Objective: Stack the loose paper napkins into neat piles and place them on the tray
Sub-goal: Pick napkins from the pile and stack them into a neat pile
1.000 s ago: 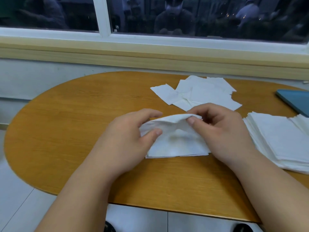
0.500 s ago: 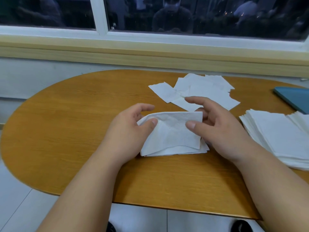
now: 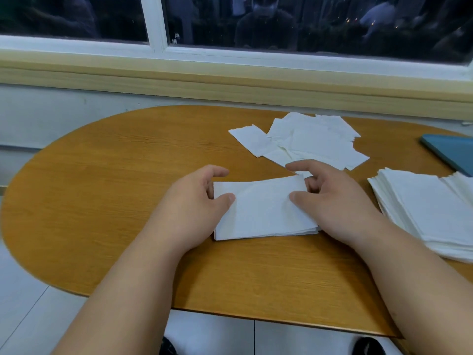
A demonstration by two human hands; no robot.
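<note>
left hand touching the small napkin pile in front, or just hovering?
Touching. Head view: the left hand has its thumb on top of the small napkin pile at its left edge, with fingers curled behind that edge; no gap shows.

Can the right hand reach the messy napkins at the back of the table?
Probably yes. The loose napkins lie just past the right hand, with nothing in between. That hand and the left hand are holding the small pile, so it would have to let go first.
</note>
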